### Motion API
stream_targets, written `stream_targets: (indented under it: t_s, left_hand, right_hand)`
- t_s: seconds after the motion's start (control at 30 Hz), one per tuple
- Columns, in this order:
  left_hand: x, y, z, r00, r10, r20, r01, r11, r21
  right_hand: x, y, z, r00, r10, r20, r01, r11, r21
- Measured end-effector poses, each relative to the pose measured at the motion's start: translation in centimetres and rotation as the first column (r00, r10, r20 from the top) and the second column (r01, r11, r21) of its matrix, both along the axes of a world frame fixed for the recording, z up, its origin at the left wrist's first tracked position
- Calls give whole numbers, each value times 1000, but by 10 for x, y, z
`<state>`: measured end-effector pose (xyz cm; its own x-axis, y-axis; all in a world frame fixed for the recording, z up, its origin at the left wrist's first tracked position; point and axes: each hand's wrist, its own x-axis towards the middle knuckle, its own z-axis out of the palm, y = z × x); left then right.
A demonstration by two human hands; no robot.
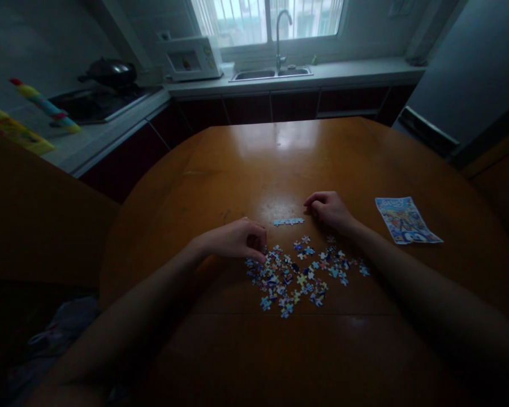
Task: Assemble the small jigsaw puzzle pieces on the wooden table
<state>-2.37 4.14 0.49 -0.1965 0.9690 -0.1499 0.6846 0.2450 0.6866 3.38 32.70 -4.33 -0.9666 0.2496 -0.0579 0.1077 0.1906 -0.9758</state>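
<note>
A loose pile of small jigsaw puzzle pieces [286, 274] in blue, white and yellow lies on the wooden table. My left hand [240, 237] hangs over the pile's left edge, its fingers bent and the thumb apart from them; no piece shows between them. Beyond the pile is a short, pale blue strip of joined puzzle pieces [289, 221]. Just right of the strip's end, my right hand [328, 210] rests near the table top with fingers curled in. Whatever its fingertips may hold is hidden.
A creased printed picture sheet [407, 220] lies to the right on the round-ended wooden table [254, 164]. Past the table stand a counter with a sink [275, 73], a white microwave [193, 58] and a stove with a dark pan [112, 73]. A grey appliance is at right.
</note>
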Motion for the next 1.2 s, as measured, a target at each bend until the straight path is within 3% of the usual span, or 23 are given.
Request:
stream_targets:
  t_s: [0.2, 0.4, 0.6, 0.77, 0.87, 1.03, 1.2]
  left_hand:
    - [23, 6, 9, 965, -223, -137, 230, 972, 39]
    - [38, 14, 11, 936, -293, -198, 297, 955, -8]
    - [38, 14, 13, 949, -271, -161, 277, 961, 11]
    - [31, 3, 24, 955, -242, 173, 255, 965, -59]
    - [29, -6, 29, 944, -205, 260, 247, 959, -142]
    - [36, -10, 28, 957, -189, 219, 241, 939, -244]
    - [46, -4, 31, 990, -141, 26, 143, 947, -288]
  right_hand:
    - [-1, 1, -2, 1000, 10, -14, -10, 1000, 24]
    - [-2, 2, -4, 1000, 10, -8, -10, 999, 30]
    - [-1, 2, -3, 1000, 20, -19, -19, 999, 41]
    - [0, 1, 0, 1000, 21, -11, -20, 999, 43]
    - [0, 0, 0, 1000, 13, 0, -13, 999, 43]
    - [0, 1, -1, 1000, 15, -24, -14, 1000, 25]
    - [1, -1, 2, 1000, 11, -9, -11, 1000, 5]
